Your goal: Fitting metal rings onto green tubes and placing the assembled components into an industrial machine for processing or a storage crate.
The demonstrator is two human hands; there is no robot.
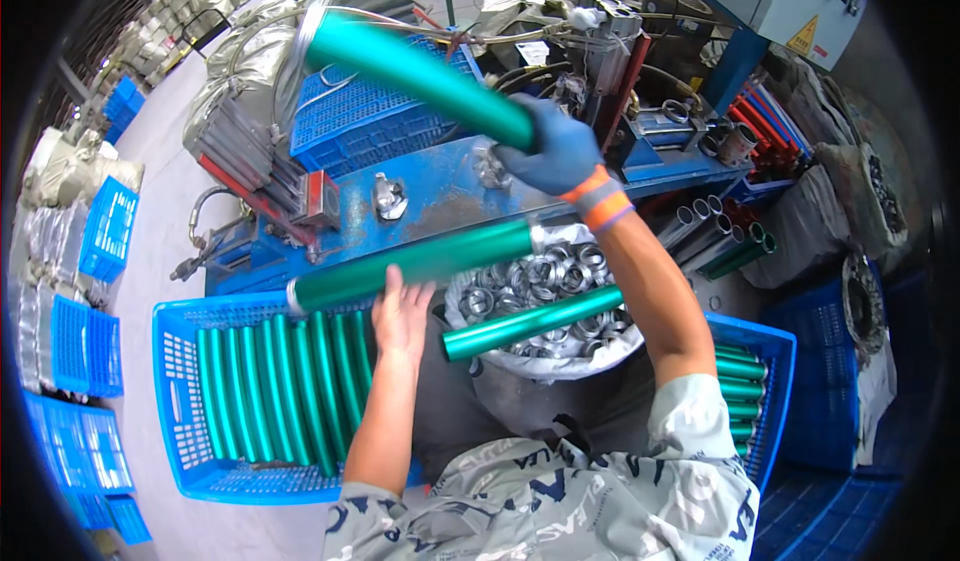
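My right hand, in a blue glove with an orange and grey cuff, grips the near end of a shiny green metal tube. That tube slants up to the far left over the bench, blurred by motion. Lower down, my left hand is bare and at the middle of a second green tube, its thumb against the tube wall; some fingers are blurred. This tube lies nearly level, with pale rings at both ends. Another green tube rests across a white sack full of silvery metal rings.
A blue crate with rows of green tubes stands at the left, another blue crate at the right. Behind runs a blue machine bench with clamps. Bare metal tubes lie right of the sack; a grey cabinet stands far right.
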